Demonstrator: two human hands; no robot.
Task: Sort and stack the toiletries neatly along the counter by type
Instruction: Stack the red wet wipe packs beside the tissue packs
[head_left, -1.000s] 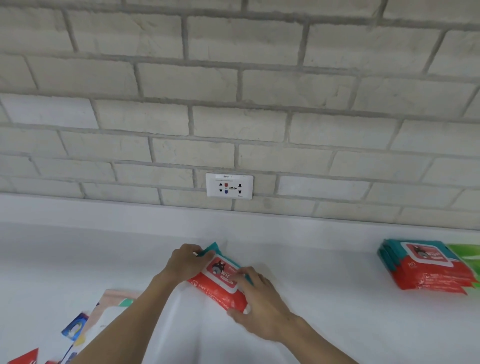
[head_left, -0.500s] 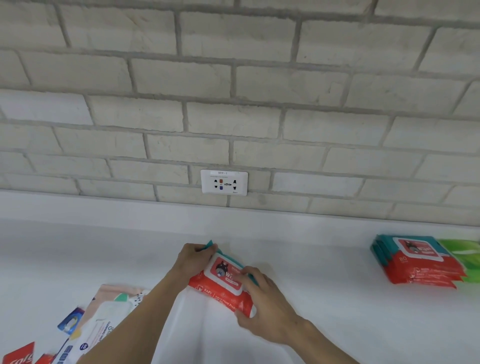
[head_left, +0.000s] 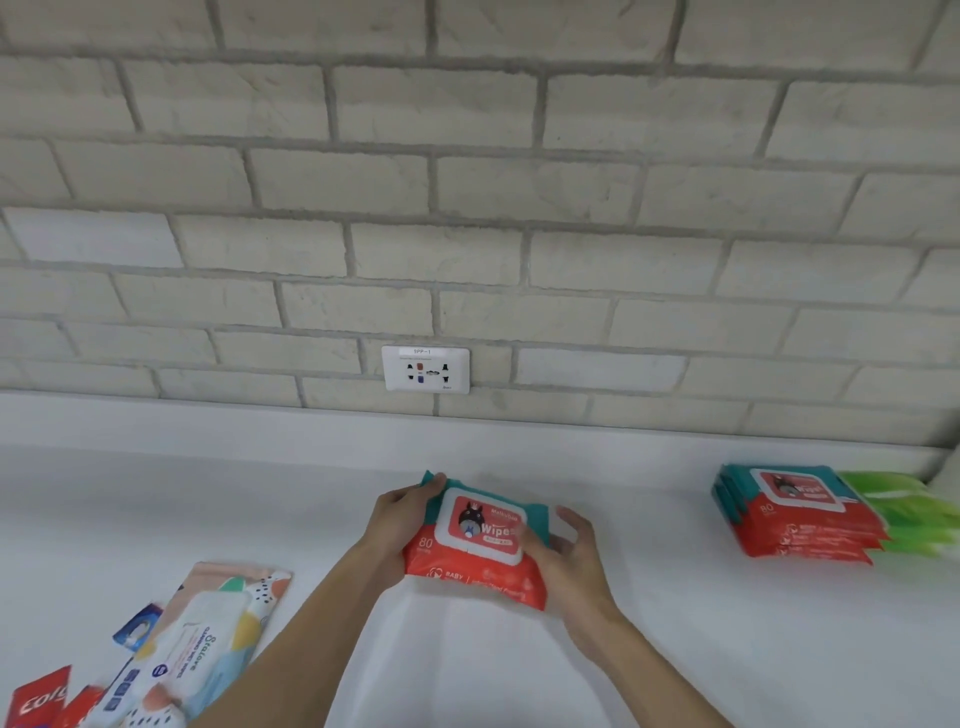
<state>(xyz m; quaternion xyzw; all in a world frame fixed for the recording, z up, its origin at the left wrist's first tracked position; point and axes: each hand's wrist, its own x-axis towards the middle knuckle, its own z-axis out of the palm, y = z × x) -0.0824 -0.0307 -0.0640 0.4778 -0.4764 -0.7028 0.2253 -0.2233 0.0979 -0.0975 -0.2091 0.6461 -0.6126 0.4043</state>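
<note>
Currently, the wipes pack (head_left: 480, 540) is directly below the socket (head_left: 426, 370), over the white surface (head_left: 675, 634). The left hand (head_left: 397, 519) grips its left end with curled fingers. The right hand (head_left: 574, 558) clasps its right end, thumb on top. Matching stacked packs (head_left: 795, 512) lie to the lower right of the socket.

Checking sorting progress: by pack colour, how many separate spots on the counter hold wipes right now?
Red-and-teal: 2 (held pack, red-and-teal stack)
Green: 1 (green stack)
Pastel: 1 (pastel wipes)
Total: 4
</note>
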